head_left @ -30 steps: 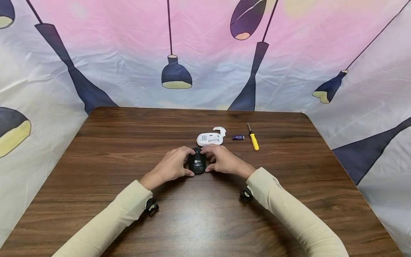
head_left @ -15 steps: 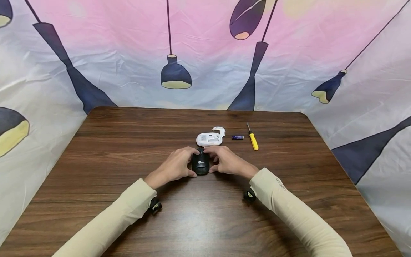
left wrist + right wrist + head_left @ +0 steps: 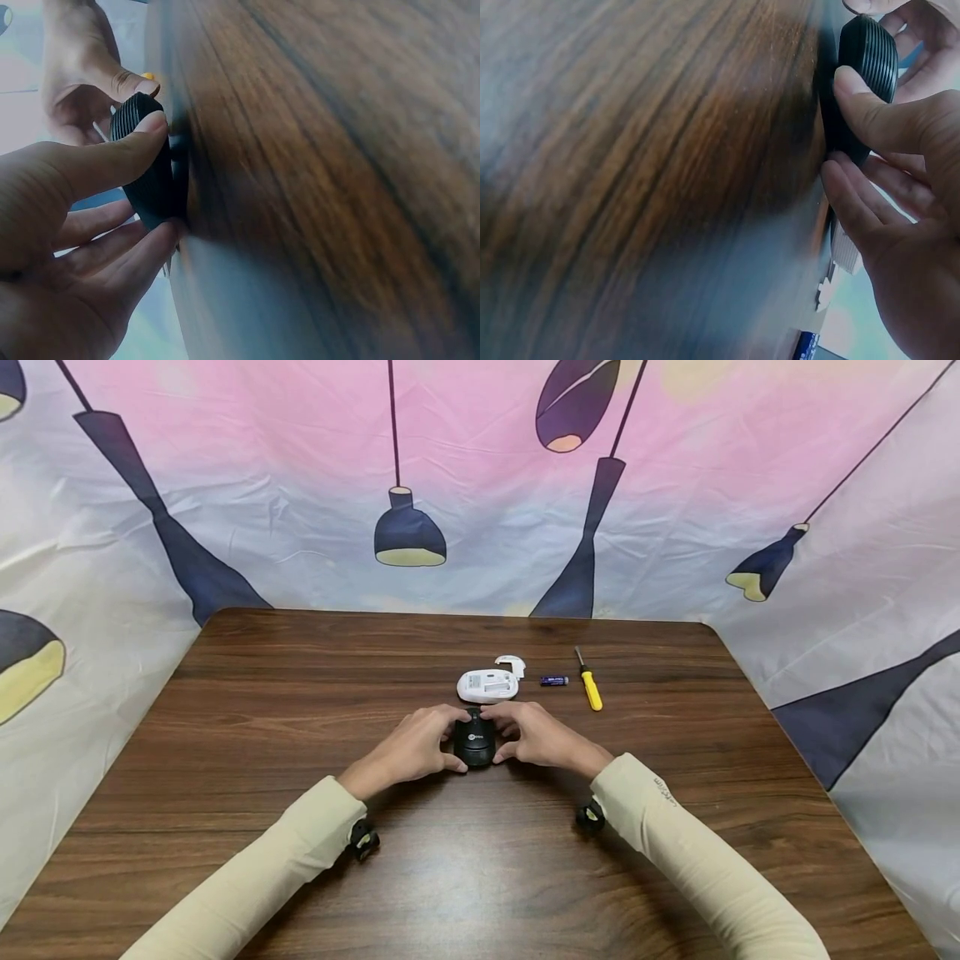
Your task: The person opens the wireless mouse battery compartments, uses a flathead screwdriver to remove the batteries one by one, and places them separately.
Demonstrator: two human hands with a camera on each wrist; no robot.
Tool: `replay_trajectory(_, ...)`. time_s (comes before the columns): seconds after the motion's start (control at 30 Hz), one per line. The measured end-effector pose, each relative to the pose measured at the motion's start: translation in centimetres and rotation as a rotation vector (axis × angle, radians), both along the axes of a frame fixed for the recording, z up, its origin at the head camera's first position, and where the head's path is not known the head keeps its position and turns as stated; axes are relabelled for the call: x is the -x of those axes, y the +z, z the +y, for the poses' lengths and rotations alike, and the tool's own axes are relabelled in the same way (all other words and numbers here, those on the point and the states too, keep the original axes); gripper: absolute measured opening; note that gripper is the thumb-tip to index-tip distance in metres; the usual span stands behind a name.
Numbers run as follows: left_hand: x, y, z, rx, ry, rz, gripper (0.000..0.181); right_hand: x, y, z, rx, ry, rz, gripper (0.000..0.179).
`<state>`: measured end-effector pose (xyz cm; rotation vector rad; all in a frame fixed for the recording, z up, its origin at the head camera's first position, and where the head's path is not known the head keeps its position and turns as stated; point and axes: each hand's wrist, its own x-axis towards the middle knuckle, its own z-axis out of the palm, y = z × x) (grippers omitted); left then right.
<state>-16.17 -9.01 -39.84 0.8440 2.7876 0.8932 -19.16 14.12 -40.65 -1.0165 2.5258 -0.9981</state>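
Observation:
Both hands hold a black computer mouse on the wooden table, one at each side. My left hand grips its left side, with the thumb near the back end and the fingers toward the front. On the other side, my right hand does likewise. In the left wrist view the mouse shows a ribbed rear edge, with the left thumb pressed on it. Ribs on the mouse also show in the right wrist view, close to the right thumb. Its underside is hidden.
Just beyond the hands lies a white mouse turned bottom up, its battery bay uncovered. Its white cover lies behind it. To the right are a blue battery and a yellow-handled screwdriver. A printed cloth hangs behind the table.
The black mouse has slid a little to the right on the table, with both hands moving along with it. The white mouse, cover, battery and screwdriver stay in place.

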Motion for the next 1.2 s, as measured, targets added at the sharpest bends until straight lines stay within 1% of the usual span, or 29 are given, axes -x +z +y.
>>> replay_trajectory(0.2,0.15,0.2,-0.17,-0.056,-0.004,-0.11,0.069,-0.11,0.24,0.3,0.029,0.003,-0.047,0.063)
replay_trajectory(0.33,0.21,0.2,-0.32,-0.112,-0.021,-0.157,0.065,-0.16,0.16,0.3,0.033,0.003,-0.04,0.07)
replay_trajectory(0.43,0.22,0.13,-0.34,-0.146,-0.03,-0.179,0.065,-0.16,0.06,0.22,0.037,0.003,-0.029,0.072)
replay_trajectory(0.53,0.21,0.13,-0.23,-0.146,-0.01,-0.198,0.07,-0.16,0.03,0.21,0.043,-0.002,-0.032,0.071)
replay_trajectory(0.67,0.09,0.16,-0.02,-0.116,0.02,-0.181,0.075,-0.15,0.1,0.2,0.056,-0.008,-0.055,0.069)
replay_trajectory(0.8,-0.01,0.09,0.05,-0.111,0.025,-0.124,0.069,-0.16,0.17,0.14,0.07,-0.006,-0.063,0.068)
replay_trajectory(0.93,-0.08,0.08,-0.03,-0.121,0.023,-0.099,0.063,-0.22,0.16,0.11,0.068,-0.009,-0.053,0.072)
replay_trajectory(1.03,-0.08,0.09,-0.02,-0.131,0.021,-0.11,0.062,-0.26,0.14,0.09,0.064,-0.016,-0.03,0.071)
replay_trajectory(1.2,-0.03,-0.02,0.12,-0.148,0.025,-0.122,0.064,-0.3,0.05,0.04,0.072,-0.025,0.0,0.064)
